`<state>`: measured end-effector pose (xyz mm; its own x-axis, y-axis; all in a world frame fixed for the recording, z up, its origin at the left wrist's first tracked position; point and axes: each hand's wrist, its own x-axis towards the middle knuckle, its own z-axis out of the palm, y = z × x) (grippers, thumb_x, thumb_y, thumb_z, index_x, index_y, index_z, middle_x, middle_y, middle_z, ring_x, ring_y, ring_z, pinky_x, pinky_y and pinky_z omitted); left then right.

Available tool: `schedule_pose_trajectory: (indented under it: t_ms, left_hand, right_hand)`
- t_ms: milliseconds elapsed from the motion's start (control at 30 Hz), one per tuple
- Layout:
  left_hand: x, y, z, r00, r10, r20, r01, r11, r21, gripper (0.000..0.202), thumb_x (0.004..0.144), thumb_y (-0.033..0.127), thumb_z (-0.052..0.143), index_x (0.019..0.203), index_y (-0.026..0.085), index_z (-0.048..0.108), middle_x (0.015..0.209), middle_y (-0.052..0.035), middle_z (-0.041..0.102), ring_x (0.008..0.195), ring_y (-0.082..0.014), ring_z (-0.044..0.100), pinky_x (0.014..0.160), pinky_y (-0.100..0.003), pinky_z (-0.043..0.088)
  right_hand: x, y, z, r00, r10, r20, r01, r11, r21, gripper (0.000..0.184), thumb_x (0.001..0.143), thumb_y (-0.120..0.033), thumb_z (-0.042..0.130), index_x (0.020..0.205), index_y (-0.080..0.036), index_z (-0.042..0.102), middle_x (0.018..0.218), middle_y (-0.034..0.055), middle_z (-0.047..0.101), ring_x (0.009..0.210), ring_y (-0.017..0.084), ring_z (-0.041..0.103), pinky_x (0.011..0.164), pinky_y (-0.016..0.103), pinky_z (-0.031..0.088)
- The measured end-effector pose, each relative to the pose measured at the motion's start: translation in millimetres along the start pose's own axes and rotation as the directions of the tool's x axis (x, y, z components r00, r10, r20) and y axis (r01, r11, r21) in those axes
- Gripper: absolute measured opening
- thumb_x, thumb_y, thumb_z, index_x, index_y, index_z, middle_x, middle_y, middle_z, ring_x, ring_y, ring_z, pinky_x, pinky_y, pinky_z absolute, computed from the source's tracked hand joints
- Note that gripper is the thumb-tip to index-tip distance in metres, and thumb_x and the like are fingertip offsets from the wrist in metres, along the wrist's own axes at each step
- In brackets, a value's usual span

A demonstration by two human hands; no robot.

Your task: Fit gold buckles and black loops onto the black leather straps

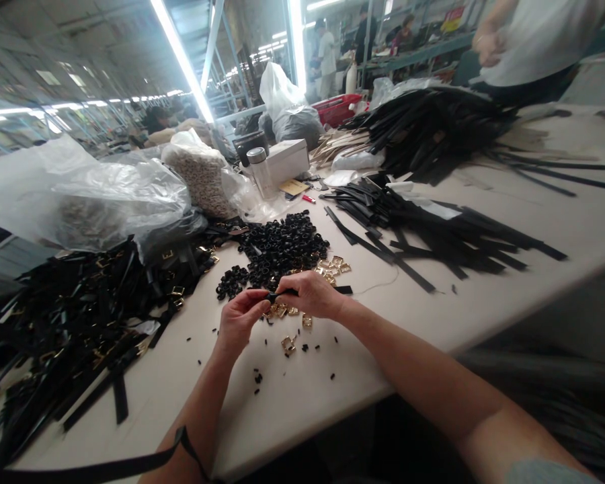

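Observation:
My left hand (239, 319) and my right hand (313, 294) meet over the table, both closed in a pinch. Between their fingertips is the dark end of a black strap (343, 290), whose other end sticks out to the right behind my right hand. Fingers cover most of the held part, so its details are hidden. Just beyond lies a heap of small black loops (287, 245). Gold buckles (335, 267) are scattered beside and beneath my hands, with one loose gold buckle (288, 345) nearer to me.
Finished-looking black straps with buckles (81, 316) pile up at left, beside plastic bags (115, 188). Loose black strips (433, 228) spread at right, below a larger bundle (423, 128). A clear bottle (259, 171) and white box (288, 161) stand behind. A person (544, 47) stands across the table.

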<state>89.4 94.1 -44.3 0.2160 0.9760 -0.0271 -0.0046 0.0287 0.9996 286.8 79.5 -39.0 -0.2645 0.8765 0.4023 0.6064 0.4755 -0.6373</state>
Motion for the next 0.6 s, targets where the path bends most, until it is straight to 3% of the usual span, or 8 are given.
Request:
schedule_pose_trajectory:
  t_ms: [133,233,433,500,600]
  left_hand:
    - [0.9,-1.6,-3.5,0.997,-0.028,0.069,0.03,0.999,-0.022,0.031,0.058,0.029,0.086,0.084,0.016,0.074,0.08,-0.0043,0.074,0.068,-0.0145,0.065,0.068,-0.027,0.054]
    - [3.1,-6.3,-6.3,0.985,-0.099,0.139,0.116,0.986,-0.119,0.031,0.057,0.032,0.088,0.079,0.016,0.073,0.073,-0.0026,0.07,0.061,-0.0116,0.061,0.061,-0.024,0.052]
    - [4.1,-14.2,-8.1,0.935,-0.178,0.306,0.267,0.922,-0.28,0.036,0.048,0.038,0.091,0.063,0.016,0.067,0.073,-0.0009,0.063,0.053,-0.0065,0.053,0.046,-0.017,0.043]
    - [4.3,-14.7,-7.3,0.929,-0.197,0.312,0.295,0.905,-0.307,0.037,0.048,0.038,0.092,0.063,0.016,0.066,0.071,-0.0001,0.063,0.051,-0.0055,0.052,0.044,-0.016,0.042]
    - [5.2,-13.0,-5.1,0.941,-0.252,0.224,0.317,0.887,-0.335,0.035,0.051,0.035,0.091,0.07,0.017,0.068,0.067,0.0016,0.064,0.047,-0.0035,0.05,0.044,-0.014,0.042]
  right_hand:
    - [0.4,3.8,-4.7,0.996,-0.016,0.084,0.007,0.994,0.11,0.002,0.08,-0.019,0.07,0.079,-0.018,0.072,0.067,-0.0022,0.067,0.06,0.009,0.057,0.057,0.018,0.036]
    - [0.2,3.6,-6.0,0.988,-0.04,0.147,0.004,0.971,0.24,0.003,0.08,-0.019,0.07,0.08,-0.017,0.072,0.066,-0.0024,0.067,0.059,0.008,0.057,0.057,0.017,0.039]
    - [-2.6,-4.5,-3.0,0.943,-0.054,0.329,-0.14,0.831,0.538,0.009,0.08,-0.023,0.067,0.079,-0.015,0.068,0.063,-0.0035,0.064,0.054,0.007,0.055,0.05,0.016,0.04]
    - [-3.1,-5.4,-1.0,0.951,-0.068,0.302,-0.113,0.833,0.542,0.01,0.08,-0.025,0.067,0.079,-0.015,0.068,0.063,-0.0038,0.063,0.053,0.007,0.053,0.049,0.016,0.039]
    - [-2.8,-4.5,1.9,0.99,-0.074,0.121,0.017,0.91,0.414,0.008,0.079,-0.023,0.069,0.076,-0.015,0.068,0.064,-0.003,0.064,0.055,0.007,0.052,0.053,0.017,0.038]
